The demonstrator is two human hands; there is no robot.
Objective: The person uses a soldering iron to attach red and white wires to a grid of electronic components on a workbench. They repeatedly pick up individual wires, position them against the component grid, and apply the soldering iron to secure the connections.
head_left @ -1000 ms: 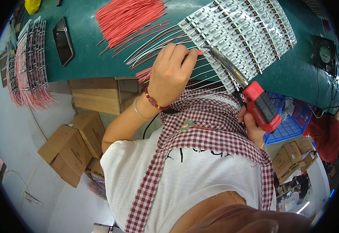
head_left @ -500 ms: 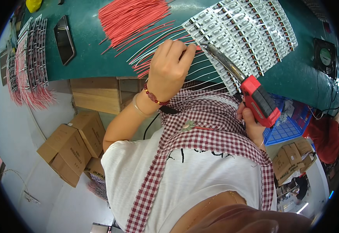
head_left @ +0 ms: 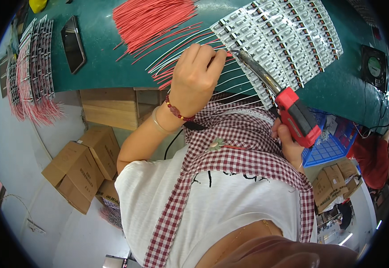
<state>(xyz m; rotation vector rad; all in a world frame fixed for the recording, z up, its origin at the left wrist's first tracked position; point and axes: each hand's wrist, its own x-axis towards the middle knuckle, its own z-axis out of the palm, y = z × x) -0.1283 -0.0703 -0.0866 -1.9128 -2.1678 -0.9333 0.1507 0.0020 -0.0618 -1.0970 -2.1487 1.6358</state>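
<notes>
My left hand [head_left: 196, 79] is closed in a pinch at the left edge of a panel of small white circuit boards [head_left: 288, 42]. A short bit of red wire [head_left: 228, 54] shows at its fingertips; the rest is hidden by the hand. In my right hand [head_left: 290, 145] is a soldering gun [head_left: 298, 117] with a red and black body and a metal barrel. Its tip reaches the panel's edge, close beside my left fingertips. White wires [head_left: 235, 91] run from the panel's near edge toward my apron. Loose red and white wires lie beyond and under my left hand.
A thick pile of red wires [head_left: 152, 22] lies on the green table [head_left: 101, 67]. Left of it are a phone [head_left: 73, 44] and a stack of wired boards [head_left: 40, 67]. A round dark device [head_left: 373, 64] sits far right. A blue basket [head_left: 326, 152] and cardboard boxes [head_left: 76, 174] stand below.
</notes>
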